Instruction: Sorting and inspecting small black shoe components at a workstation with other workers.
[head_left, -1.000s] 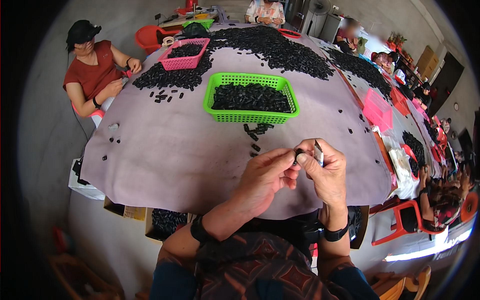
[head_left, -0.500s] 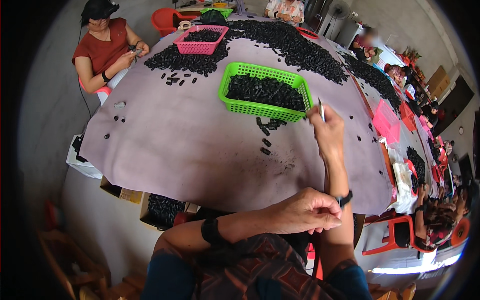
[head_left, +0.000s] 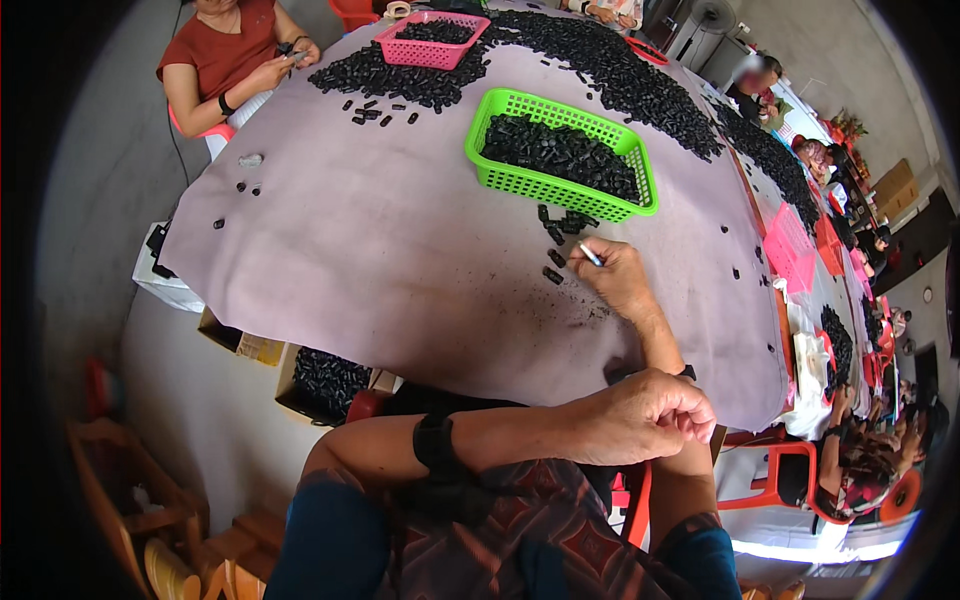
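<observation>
My right hand (head_left: 618, 277) reaches out over the mauve table cover (head_left: 380, 260) and pinches a thin silvery tool (head_left: 590, 255). Its fingertips rest among a few loose black pieces (head_left: 556, 256) lying just in front of a green basket (head_left: 640, 170) filled with the same small black parts. My left hand (head_left: 645, 415) is drawn back to the near table edge, above my lap, with its fingers curled into a fist; whether anything is inside it is hidden. A black band sits on my left forearm.
A pink basket (head_left: 402, 55) and long heaps of black parts (head_left: 610, 70) lie farther back. A person in a red top (head_left: 232, 62) works at the far left; more people sit along the right side. A box of black parts (head_left: 325, 380) stands under the table.
My hands have separated. The right hand stretched to the green basket and then came down onto the loose pieces in front of it. The left hand pulled back to the table edge.
</observation>
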